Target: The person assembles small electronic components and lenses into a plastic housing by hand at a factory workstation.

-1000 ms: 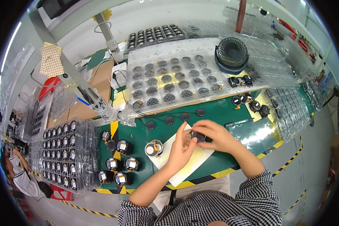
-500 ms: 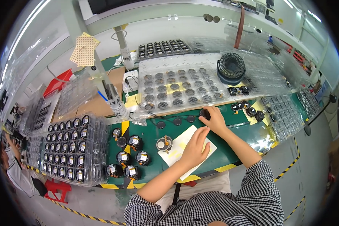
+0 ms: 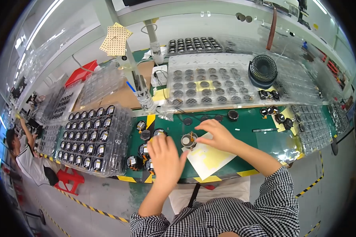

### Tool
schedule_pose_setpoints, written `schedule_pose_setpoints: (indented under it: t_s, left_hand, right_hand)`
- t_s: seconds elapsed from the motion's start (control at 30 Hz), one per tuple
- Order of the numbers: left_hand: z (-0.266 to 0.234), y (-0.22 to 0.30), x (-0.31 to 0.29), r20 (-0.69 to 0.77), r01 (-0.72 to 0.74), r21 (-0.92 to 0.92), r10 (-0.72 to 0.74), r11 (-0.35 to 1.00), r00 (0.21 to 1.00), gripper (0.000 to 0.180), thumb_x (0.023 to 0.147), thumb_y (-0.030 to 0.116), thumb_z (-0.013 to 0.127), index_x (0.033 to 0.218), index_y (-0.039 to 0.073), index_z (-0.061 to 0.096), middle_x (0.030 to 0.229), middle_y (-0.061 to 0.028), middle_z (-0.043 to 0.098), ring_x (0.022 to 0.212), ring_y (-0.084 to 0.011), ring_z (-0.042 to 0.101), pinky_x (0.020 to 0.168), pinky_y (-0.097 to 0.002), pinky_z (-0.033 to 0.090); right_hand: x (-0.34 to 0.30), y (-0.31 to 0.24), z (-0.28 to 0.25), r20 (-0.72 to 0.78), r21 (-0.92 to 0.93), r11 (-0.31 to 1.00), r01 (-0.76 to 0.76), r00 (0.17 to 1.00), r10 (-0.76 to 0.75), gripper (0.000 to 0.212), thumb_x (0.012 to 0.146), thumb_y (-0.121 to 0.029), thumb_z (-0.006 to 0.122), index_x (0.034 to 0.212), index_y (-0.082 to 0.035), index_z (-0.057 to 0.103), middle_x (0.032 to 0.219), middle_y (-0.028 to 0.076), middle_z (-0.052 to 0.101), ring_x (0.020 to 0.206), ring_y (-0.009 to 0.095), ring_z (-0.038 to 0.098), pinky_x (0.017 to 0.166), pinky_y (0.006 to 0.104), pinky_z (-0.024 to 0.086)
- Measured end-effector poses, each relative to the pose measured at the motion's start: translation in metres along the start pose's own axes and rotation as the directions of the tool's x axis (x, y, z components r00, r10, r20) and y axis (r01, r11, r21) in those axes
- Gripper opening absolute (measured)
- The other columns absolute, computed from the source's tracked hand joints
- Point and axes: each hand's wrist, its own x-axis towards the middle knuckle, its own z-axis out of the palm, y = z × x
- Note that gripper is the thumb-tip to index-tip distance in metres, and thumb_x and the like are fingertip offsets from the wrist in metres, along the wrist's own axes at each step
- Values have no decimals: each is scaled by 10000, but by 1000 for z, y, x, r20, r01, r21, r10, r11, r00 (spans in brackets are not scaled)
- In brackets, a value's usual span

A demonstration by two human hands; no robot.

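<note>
My left hand (image 3: 165,158) reaches over a group of black round units (image 3: 135,162) with white labels, covering part of them; its fingers are stretched and the thumb stands apart. From the right, my right hand (image 3: 217,136) comes toward a small round grey housing (image 3: 189,141) with a pale disc and an orange strip. Thumb and forefinger are apart beside that housing, with nothing visible between them. Under the right hand lies a white sheet (image 3: 211,162) with yellow patches. A black round unit (image 3: 233,115) stands beyond the right hand, near several flat dark discs (image 3: 187,121).
Stacked clear trays (image 3: 116,146) of labelled units stand left. A clear tray (image 3: 207,102) of dark discs lies behind, beside a black fan (image 3: 263,71). On the right are a pen (image 3: 264,130), more black units (image 3: 284,120) and clear trays (image 3: 314,126). Another person (image 3: 31,158) sits far left.
My right hand has let go of the black round unit and come left to the grey housing. My left hand has moved left over the labelled units. The whole view has shifted rightward.
</note>
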Motion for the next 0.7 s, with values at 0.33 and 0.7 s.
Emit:
schedule_pose_setpoints:
  t_s: [0.33,0.7]
  left_hand:
    - [35,-47,-27,108,19,127,-33,992,994,638,684,455,788,990,-77,615,1285,-226,450,1287,-430,337,1088,-633,207]
    - [16,-31,-1,-81,56,-458,-104,887,991,642,695,145,781,1245,-27,497,1190,-195,504,1206,-427,447,1042,-536,351]
  right_hand:
    - [14,-7,37,41,-131,991,-33,998,39,548,710,-462,788,1026,-41,635,1024,133,534,989,322,496,856,406,457]
    - [17,-11,31,56,122,987,-101,994,95,390,757,-210,797,1020,-53,555,921,75,585,905,235,521,798,355,449]
